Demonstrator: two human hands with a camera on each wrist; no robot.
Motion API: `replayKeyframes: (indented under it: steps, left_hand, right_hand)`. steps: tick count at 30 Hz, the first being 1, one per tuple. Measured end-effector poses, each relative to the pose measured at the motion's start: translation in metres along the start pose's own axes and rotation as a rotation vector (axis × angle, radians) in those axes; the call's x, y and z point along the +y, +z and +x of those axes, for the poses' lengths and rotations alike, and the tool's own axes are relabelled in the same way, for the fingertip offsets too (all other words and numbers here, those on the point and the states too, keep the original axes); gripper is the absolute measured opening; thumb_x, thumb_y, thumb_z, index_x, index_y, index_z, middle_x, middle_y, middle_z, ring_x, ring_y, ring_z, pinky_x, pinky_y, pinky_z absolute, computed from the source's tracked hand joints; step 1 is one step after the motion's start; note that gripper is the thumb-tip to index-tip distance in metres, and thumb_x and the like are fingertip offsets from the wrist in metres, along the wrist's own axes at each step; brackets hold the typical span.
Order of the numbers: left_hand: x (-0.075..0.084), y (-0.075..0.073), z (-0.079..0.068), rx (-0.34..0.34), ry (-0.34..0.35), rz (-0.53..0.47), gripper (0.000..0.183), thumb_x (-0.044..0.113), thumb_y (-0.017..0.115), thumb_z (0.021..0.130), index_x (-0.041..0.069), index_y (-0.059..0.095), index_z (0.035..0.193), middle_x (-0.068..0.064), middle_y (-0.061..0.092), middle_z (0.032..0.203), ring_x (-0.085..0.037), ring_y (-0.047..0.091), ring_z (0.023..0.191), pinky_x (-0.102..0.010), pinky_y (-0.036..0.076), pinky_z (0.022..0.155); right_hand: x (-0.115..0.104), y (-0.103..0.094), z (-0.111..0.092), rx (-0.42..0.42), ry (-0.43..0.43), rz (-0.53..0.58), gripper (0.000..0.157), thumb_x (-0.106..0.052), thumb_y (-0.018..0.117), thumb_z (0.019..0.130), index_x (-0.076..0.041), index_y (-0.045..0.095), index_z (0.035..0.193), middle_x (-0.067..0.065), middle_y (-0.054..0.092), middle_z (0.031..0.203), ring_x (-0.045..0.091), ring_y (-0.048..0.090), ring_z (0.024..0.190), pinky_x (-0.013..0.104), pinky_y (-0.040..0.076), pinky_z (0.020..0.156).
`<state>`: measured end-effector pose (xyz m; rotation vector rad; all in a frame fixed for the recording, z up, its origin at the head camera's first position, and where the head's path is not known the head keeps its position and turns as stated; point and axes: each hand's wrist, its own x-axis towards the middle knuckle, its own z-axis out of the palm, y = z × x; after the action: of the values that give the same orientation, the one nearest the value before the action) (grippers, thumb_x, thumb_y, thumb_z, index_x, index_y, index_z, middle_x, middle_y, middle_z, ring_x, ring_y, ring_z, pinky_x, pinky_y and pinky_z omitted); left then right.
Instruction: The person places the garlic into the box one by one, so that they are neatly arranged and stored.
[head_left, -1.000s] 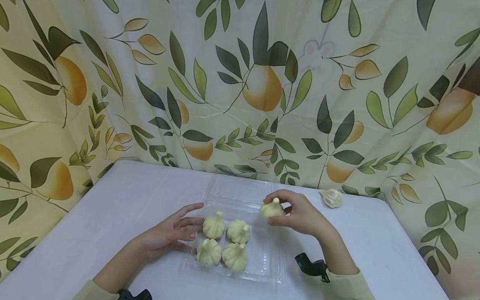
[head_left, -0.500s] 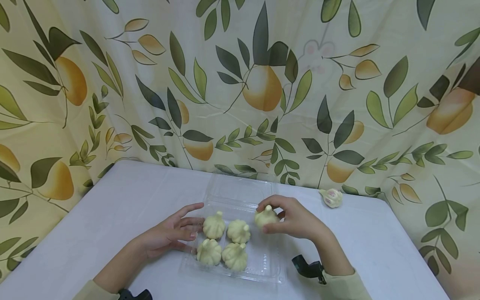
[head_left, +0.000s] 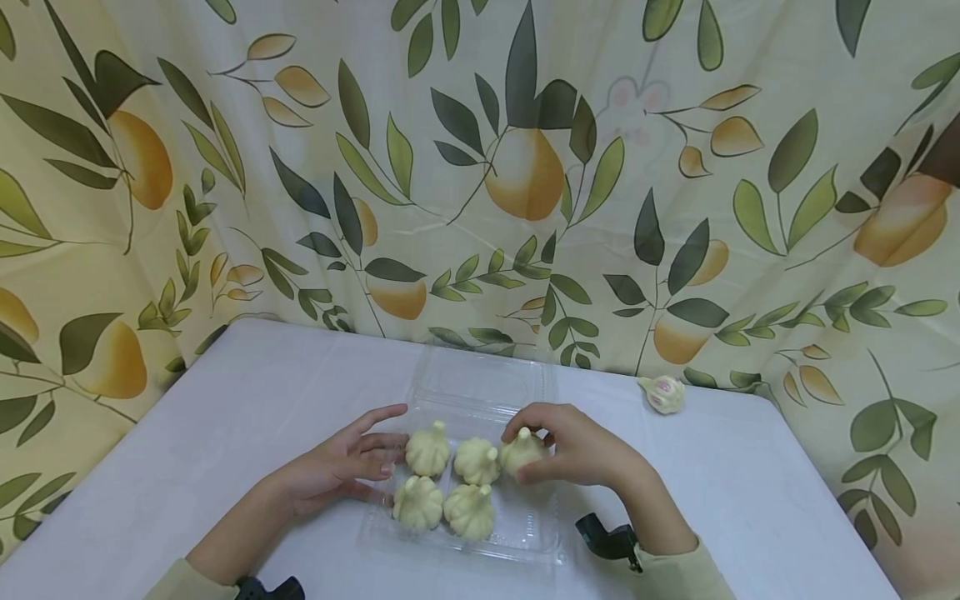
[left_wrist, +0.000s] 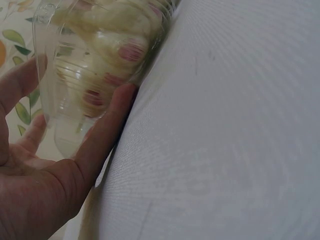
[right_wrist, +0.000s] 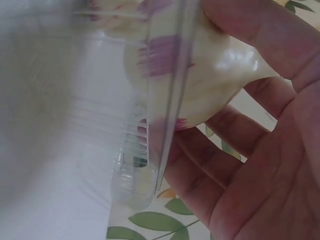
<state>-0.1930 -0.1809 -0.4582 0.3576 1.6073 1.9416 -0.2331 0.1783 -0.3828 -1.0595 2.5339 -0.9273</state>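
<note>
A clear plastic clamshell box (head_left: 517,546) lies unfolded on the table, its lid tipped back. Two rows of pale garlic bulbs sit in its left and middle parts, among them a front bulb (head_left: 469,512) and a back left bulb (head_left: 427,450). My right hand (head_left: 581,446) grips another garlic bulb (head_left: 522,452) between thumb and fingers at the box's back right. Purple patches show on this bulb (right_wrist: 210,75) in the right wrist view, partly behind the clear wall. My left hand (head_left: 337,462) rests with extended, spread fingers against the box's left side.
One more garlic bulb (head_left: 663,395) lies near the table's back right edge. A white cloth covers the table (head_left: 300,375). Behind it hangs a curtain (head_left: 465,192) printed with fruit and leaves. Black wrist mounts (head_left: 606,537) sit on both forearms.
My right hand has moved left and down with its garlic bulb, bringing it into the box beside the back middle bulb. The left hand has stayed in place.
</note>
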Motion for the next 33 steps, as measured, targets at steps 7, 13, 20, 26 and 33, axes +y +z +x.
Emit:
replayKeyframes:
  steps: [7, 13, 20, 26, 33]
  left_hand:
    - [0.001, 0.000, -0.001, -0.001, 0.000, 0.001, 0.081, 0.005, 0.060, 0.096, 0.022, 0.015, 0.160, -0.026, 0.025, 0.159, -0.036, 0.039, 0.142, -0.055, 0.052, 0.092]
    - [0.002, 0.001, 0.000, 0.003, -0.005, -0.001, 0.082, 0.006, 0.062, 0.096, 0.022, 0.014, 0.160, -0.026, 0.025, 0.159, -0.036, 0.038, 0.142, -0.055, 0.052, 0.092]
    - [0.004, 0.002, -0.001, 0.005, -0.010, 0.004, 0.082, 0.006, 0.062, 0.096, 0.021, 0.014, 0.160, -0.027, 0.025, 0.159, -0.036, 0.039, 0.142, -0.056, 0.052, 0.092]
    - [0.004, 0.002, -0.001, 0.004, -0.012, -0.001, 0.082, 0.005, 0.061, 0.096, 0.021, 0.014, 0.160, -0.027, 0.025, 0.159, -0.036, 0.039, 0.142, -0.056, 0.052, 0.092]
    - [0.004, 0.002, -0.001, 0.006, -0.013, 0.000, 0.081, 0.006, 0.061, 0.096, 0.022, 0.015, 0.160, -0.027, 0.025, 0.159, -0.036, 0.039, 0.142, -0.056, 0.052, 0.093]
  right_hand:
    - [-0.004, 0.004, 0.000, -0.018, 0.008, -0.059, 0.038, -0.021, 0.087, 0.074, -0.028, 0.068, 0.106, -0.016, 0.067, 0.109, 0.009, 0.059, 0.100, 0.037, 0.049, 0.086]
    - [-0.009, 0.006, 0.000, -0.026, -0.008, -0.121, 0.038, -0.017, 0.087, 0.072, -0.025, 0.069, 0.105, -0.015, 0.067, 0.106, 0.008, 0.058, 0.097, 0.035, 0.049, 0.088]
    - [-0.012, 0.008, 0.001, -0.034, 0.024, -0.186, 0.037, -0.017, 0.087, 0.071, -0.024, 0.070, 0.103, -0.016, 0.066, 0.103, 0.007, 0.055, 0.091, 0.030, 0.046, 0.083]
    - [-0.010, 0.012, 0.002, -0.051, 0.018, -0.193, 0.035, -0.016, 0.086, 0.071, -0.023, 0.071, 0.101, -0.013, 0.067, 0.107, 0.007, 0.056, 0.094, 0.031, 0.047, 0.085]
    - [-0.007, 0.013, 0.004, -0.084, 0.021, -0.171, 0.035, -0.012, 0.086, 0.072, -0.023, 0.070, 0.101, -0.014, 0.066, 0.108, 0.007, 0.056, 0.095, 0.033, 0.047, 0.087]
